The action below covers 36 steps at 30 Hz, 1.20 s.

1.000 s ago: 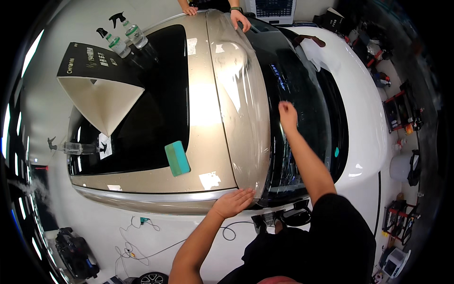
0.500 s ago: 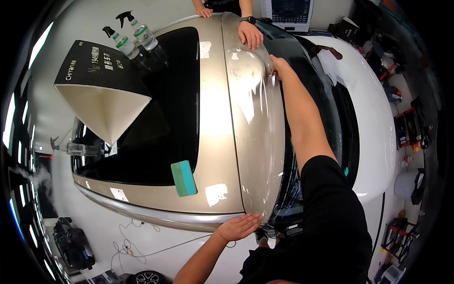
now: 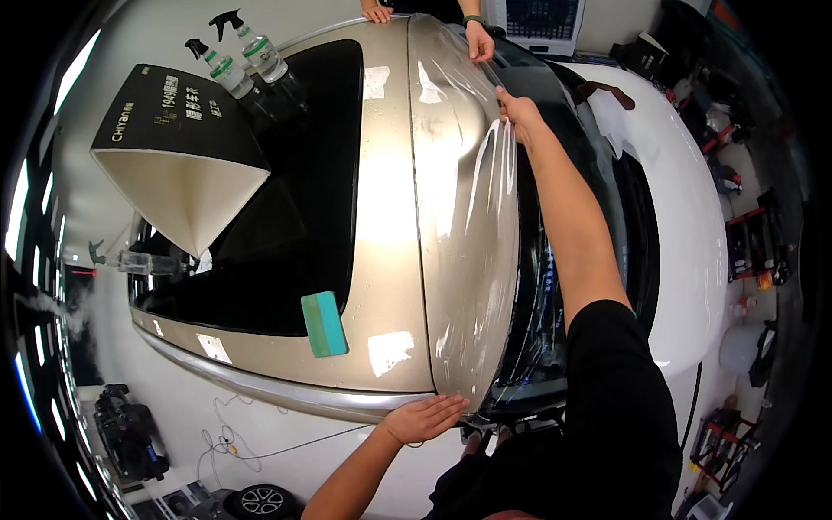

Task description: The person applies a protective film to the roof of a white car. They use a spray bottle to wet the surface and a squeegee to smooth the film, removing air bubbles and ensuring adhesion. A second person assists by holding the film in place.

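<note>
A clear plastic film (image 3: 472,217) covers the front strip of the gold car roof (image 3: 390,208) and wrinkles along the windshield side. At that front edge my right hand (image 3: 520,113), arm stretched far across, pinches the film and lifts it into folds. My left hand (image 3: 426,417) lies flat, fingers stretched, on the roof's near side edge by the film's near end. Across the car, a co-worker's hand (image 3: 479,42) holds the film's far front corner. The co-worker's other hand (image 3: 379,14) rests on the far roof edge.
A green and teal squeegee block (image 3: 324,324) lies beside the black glass panel (image 3: 303,217). A folded black box (image 3: 186,121) and spray bottles (image 3: 260,52) stand on the glass. The windshield (image 3: 598,208) and white hood (image 3: 685,225) are to the right.
The co-worker's hand has gone from lying on the film to gripping its edge. My right hand has raised the film, with longer folds showing. My left hand stays flat.
</note>
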{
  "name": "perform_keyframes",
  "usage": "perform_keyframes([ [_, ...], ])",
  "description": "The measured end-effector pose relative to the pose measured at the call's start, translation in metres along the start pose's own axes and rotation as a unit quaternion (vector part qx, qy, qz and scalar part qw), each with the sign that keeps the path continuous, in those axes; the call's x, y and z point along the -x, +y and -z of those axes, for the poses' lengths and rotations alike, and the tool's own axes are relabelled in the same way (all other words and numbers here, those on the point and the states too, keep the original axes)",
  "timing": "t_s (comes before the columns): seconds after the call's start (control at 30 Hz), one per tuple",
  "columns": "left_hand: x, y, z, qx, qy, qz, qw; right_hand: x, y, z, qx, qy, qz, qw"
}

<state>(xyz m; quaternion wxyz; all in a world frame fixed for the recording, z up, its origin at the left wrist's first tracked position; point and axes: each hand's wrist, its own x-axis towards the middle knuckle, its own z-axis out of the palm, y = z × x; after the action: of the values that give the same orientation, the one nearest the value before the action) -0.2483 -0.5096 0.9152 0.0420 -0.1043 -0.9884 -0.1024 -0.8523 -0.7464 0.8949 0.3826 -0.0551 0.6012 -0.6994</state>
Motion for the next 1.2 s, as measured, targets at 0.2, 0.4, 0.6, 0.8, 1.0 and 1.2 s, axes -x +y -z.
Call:
perform_keyframes([
  [0.2,-0.009,-0.001,0.005,0.01,-0.003,-0.005,1.0,-0.004,0.011,0.022,0.068,-0.034,-0.01,0.997],
  [0.4,-0.013,0.0,0.006,0.004,0.017,0.0,1.0,-0.005,0.026,0.04,0.069,-0.04,0.007,0.997],
  [0.6,-0.012,-0.001,0.006,0.02,0.017,0.005,1.0,-0.011,0.026,0.046,0.088,-0.057,0.013,0.994],
  [0.8,-0.004,0.002,0.004,0.015,0.024,0.009,1.0,0.031,0.072,0.064,0.19,-0.01,0.075,0.979],
  [1.0,0.004,0.002,-0.003,-0.009,0.015,0.001,1.0,0.2,0.182,0.146,0.434,0.131,0.246,0.857],
  [1.2,0.002,0.001,-0.016,0.008,0.037,-0.018,0.999,0.426,0.264,0.193,0.544,0.086,0.233,0.802],
])
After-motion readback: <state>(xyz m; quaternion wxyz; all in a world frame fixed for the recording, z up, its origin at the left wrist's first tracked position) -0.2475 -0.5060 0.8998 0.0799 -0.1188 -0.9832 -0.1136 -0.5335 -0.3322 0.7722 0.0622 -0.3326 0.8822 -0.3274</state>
